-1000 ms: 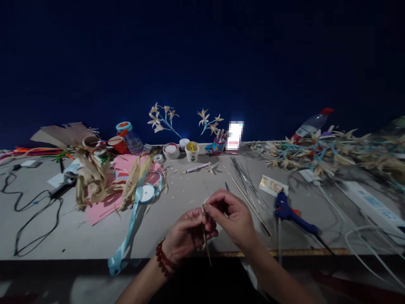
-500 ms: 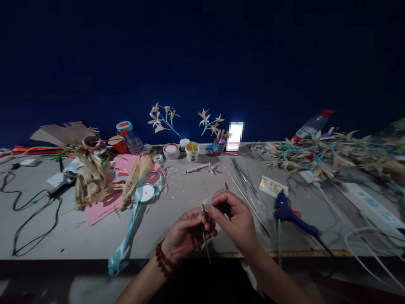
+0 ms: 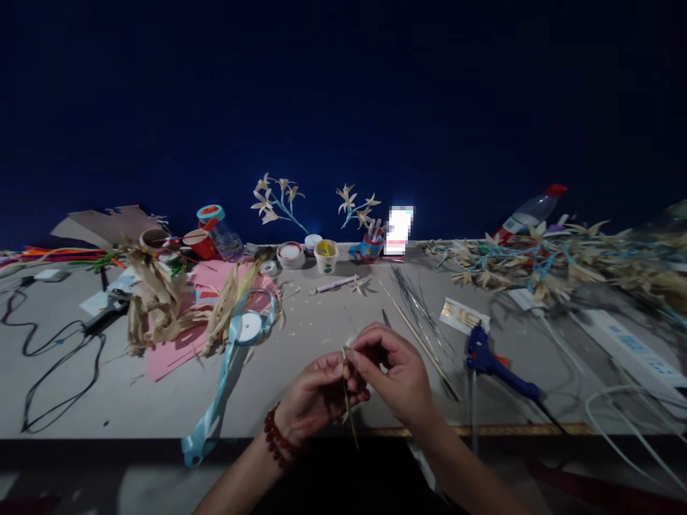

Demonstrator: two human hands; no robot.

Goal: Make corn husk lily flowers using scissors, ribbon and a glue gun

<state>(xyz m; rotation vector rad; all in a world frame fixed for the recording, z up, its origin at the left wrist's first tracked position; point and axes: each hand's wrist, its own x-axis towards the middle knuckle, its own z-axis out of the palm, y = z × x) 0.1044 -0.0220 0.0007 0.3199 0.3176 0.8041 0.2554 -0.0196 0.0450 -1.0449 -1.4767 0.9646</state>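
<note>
My left hand (image 3: pixel 320 392), with a red bead bracelet at the wrist, is closed on a thin strip of dried corn husk (image 3: pixel 351 422) whose tail hangs down below the fingers. My right hand (image 3: pixel 394 368) pinches the top of the same strip between thumb and forefinger, touching the left fingertips. The strip's upper end is partly hidden by the fingers. Beyond the hands, a single husk flower (image 3: pixel 361 286) lies beside a pale pen-like stick (image 3: pixel 337 284). Thin metal wires (image 3: pixel 418 307) lie just past my right hand.
A blue glue gun (image 3: pixel 497 365) rests at right near a power strip (image 3: pixel 627 350) and loose cables. A blue ribbon spool (image 3: pixel 249 327), corn husks (image 3: pixel 161 307) and pink paper (image 3: pixel 164 361) lie at left. Husk flower stems (image 3: pixel 537 261) are heaped at the back right.
My right hand has shifted slightly left and down, closer to the left fingertips. The left hand keeps its hold on the strip almost in place.
</note>
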